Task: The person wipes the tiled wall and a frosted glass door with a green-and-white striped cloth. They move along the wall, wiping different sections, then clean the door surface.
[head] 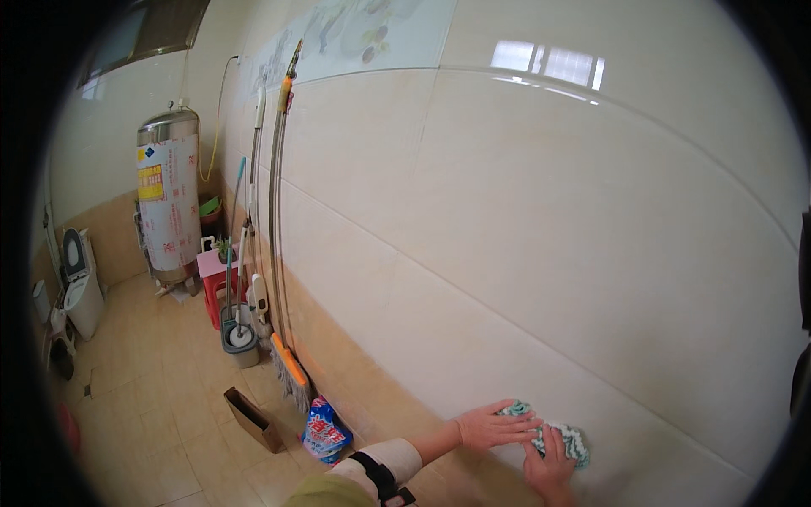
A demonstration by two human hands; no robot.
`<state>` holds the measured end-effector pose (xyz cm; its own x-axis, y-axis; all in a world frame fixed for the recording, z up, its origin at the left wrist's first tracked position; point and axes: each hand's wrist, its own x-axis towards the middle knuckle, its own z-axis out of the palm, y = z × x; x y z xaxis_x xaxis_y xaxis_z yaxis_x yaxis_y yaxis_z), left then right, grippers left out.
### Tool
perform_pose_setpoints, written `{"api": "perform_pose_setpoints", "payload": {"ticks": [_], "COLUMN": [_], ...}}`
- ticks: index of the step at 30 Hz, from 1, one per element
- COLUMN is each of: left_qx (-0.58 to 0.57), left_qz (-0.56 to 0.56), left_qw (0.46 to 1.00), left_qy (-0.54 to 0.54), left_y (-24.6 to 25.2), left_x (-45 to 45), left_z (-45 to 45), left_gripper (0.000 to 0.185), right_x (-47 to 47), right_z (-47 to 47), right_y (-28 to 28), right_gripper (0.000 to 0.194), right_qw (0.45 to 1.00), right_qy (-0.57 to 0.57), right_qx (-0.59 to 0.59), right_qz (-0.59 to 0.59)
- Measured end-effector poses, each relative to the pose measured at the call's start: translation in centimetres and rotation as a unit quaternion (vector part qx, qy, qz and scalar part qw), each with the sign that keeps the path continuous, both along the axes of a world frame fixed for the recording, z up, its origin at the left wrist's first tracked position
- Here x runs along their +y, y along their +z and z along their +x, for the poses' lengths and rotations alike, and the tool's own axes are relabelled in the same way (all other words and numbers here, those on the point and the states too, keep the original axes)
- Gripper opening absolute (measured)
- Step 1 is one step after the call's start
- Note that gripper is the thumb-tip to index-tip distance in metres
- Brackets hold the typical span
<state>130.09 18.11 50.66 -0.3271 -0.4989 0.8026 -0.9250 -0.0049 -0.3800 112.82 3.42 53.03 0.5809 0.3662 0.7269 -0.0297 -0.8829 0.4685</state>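
A green and white striped cloth [575,445] lies bunched against the pale wall tiles [494,253], low on the right. My left hand [491,426] reaches in from the left, its fingers spread flat over the left part of the cloth. From below comes my right hand [549,466], with its fingers bent on the middle of the same cloth. The fingers of both hands nearly meet there, pressing it to the tiles. Parts of the cloth under the fingers are hidden. Around my left forearm runs a black strap [380,478] over a light sleeve.
Beside my left arm stand a blue printed plastic bag [325,432] and an open cardboard box [253,423]. Mops, one with an orange head [290,361], lean on the wall near a mop bucket [241,348] and red stool [218,285]. Farther off are a metal tank [170,203] and toilet [83,301].
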Motion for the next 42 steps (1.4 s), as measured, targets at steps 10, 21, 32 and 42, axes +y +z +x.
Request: {"api": "perform_pose_setpoints", "payload": {"ticks": [10,21,32,42], "left_qx": [-0.081,0.051,0.084,0.240], "left_qz": [0.017,-0.043,-0.067,-0.015], "left_qw": [0.995,0.996,0.992,0.966], "left_qy": [0.055,0.060,0.061,0.093], "left_y": [2.7,1.6,-1.8,-9.0], "left_x": [9.6,14.9,16.0,21.2], "left_z": [11.1,16.6,16.6,16.9], "left_gripper": [0.049,0.046,0.046,0.033], "right_x": [9.2,15.6,15.2,18.7], "right_z": [11.2,20.2,20.7,23.2], "right_y": [3.8,2.2,0.1,-4.4], "right_gripper": [0.019,0.013,0.011,0.019], "right_qw": [0.999,0.994,0.998,0.989], "right_qy": [0.036,0.038,0.055,0.082], "right_qx": [0.002,-0.099,-0.021,0.115], "right_qz": [-0.001,0.022,-0.033,-0.049]}}
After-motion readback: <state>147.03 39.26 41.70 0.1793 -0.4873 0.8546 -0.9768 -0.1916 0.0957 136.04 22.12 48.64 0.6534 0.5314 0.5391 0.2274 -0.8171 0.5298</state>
